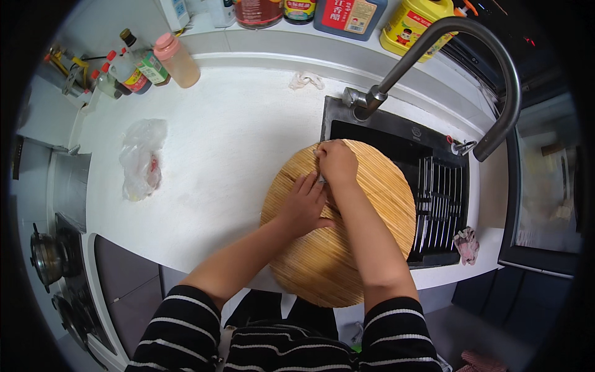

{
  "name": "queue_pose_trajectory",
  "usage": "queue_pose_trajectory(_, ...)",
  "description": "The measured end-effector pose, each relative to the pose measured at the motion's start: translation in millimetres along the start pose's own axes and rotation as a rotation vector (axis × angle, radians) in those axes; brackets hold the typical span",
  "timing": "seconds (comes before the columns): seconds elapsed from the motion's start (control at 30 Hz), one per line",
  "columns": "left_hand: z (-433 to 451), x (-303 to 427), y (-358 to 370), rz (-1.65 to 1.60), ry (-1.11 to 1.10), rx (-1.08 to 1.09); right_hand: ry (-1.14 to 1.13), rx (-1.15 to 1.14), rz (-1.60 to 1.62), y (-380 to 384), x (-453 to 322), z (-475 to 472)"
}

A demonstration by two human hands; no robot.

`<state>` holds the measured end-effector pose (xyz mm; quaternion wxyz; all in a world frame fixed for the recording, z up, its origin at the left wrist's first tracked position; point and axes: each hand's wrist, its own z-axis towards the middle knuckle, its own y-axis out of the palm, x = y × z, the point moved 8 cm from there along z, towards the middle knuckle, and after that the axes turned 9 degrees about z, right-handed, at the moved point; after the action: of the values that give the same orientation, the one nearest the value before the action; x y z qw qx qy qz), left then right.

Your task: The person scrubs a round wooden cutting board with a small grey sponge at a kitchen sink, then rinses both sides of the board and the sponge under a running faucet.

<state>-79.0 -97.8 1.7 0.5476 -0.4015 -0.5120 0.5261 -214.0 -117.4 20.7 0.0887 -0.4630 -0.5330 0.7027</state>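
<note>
A large round lid of slatted, straw-coloured stalks (297,265) lies over the counter's front edge and the left part of a black sink (339,111). My left hand (304,204) rests on it, palm down with fingers spread. Just beyond, my right hand (338,160) is curled near the lid's far edge, its fingers closed on a small, mostly hidden object. A bit of grey shows between the two hands, too small to name. Dark marks run along the slats beside my fingers.
A metal faucet (504,69) arches over the sink, where a wire rack (439,204) sits at the right. A crumpled plastic bag (142,158) lies on the left of the white counter (209,139). Bottles and a pink-capped squeeze bottle (179,63) stand behind. A cloth (466,245) lies right of the sink.
</note>
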Motion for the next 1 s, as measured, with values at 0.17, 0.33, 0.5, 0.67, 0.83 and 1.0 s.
queue_pose_trajectory(0.17,-24.8,-24.1,-26.0,-0.020,-0.141,0.071,-0.024,-0.055,0.019,-3.9,7.1,-18.6)
queue_pose_trajectory(0.33,-25.6,-24.6,-24.4,-0.069,-0.176,0.020,-0.050,0.029,0.043,18.3,-19.0,-0.1)
queue_pose_trajectory(0.5,-30.7,-29.6,-21.6,-0.084,-0.181,0.050,-0.034,-0.035,-0.021,6.8,-9.1,-19.7)
queue_pose_trajectory(0.67,-29.9,-28.2,-19.4,-0.082,-0.171,0.013,-0.059,0.050,0.032,5.8,-7.8,-21.7)
queue_pose_trajectory(0.83,-27.5,-28.3,-17.1,-0.086,-0.170,-0.059,-0.127,0.125,0.116,12.8,-18.4,-12.0)
queue_pose_trajectory(1.0,-31.4,-31.4,-17.6,-0.084,-0.173,0.054,-0.091,-0.027,0.037,4.5,-7.4,-38.4)
